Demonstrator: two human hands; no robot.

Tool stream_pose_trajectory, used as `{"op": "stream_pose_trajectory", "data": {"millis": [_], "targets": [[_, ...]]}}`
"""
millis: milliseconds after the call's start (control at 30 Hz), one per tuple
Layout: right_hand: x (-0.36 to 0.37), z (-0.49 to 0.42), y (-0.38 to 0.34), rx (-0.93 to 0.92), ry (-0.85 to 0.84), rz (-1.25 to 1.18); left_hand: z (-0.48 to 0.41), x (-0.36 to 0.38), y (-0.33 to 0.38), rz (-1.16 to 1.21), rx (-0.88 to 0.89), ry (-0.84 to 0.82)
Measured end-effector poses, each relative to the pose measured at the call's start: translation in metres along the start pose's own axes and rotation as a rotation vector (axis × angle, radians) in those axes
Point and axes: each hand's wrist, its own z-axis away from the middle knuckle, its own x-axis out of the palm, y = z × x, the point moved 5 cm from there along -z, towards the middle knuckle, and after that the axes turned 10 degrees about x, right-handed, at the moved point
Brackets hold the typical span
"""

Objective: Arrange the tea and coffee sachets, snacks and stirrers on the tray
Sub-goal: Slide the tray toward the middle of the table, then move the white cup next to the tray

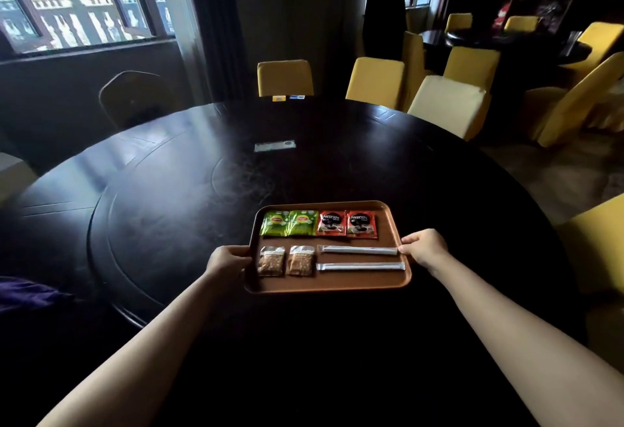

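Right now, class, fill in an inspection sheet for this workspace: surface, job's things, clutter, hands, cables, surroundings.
Surface: dark round table, glossy.
Job's things: brown tray holds two green tea sachets, two red coffee sachets, two snack packets, two wrapped stirrers, in neat rows.
Clutter: small flat item mid-table; two cards at far edge.
Hands: left hand and right hand grip opposite tray edges.
Cables: nothing seen.
Surroundings: yellow chairs, windows, dim room.
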Motion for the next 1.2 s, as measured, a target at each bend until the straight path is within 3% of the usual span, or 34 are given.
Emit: {"op": "stream_pose_trajectory", "data": {"millis": [167,533,900,1100,1200], "targets": [[0.029,-0.020,0.016,0.042,0.029,0.076,-0.031,0.017,-0.035,-0.062,-0.029,-0.084],[0.073,-0.036,0.053,0.053,0.058,0.183,-0.055,0.029,-0.089,-0.115,-0.088,-0.075],[0.081,-0.026,0.044,-0.026,0.105,0.347,-0.034,0.014,-0.069,-0.460,0.114,-0.048],[0.095,0.026,0.020,-0.248,0.155,0.346,0.003,-0.053,-0.087,-0.415,0.027,-0.079],[0.124,0.066,0.004,-0.379,0.025,0.363,0.037,-0.101,-0.101,-0.409,-0.012,-0.126]]}}
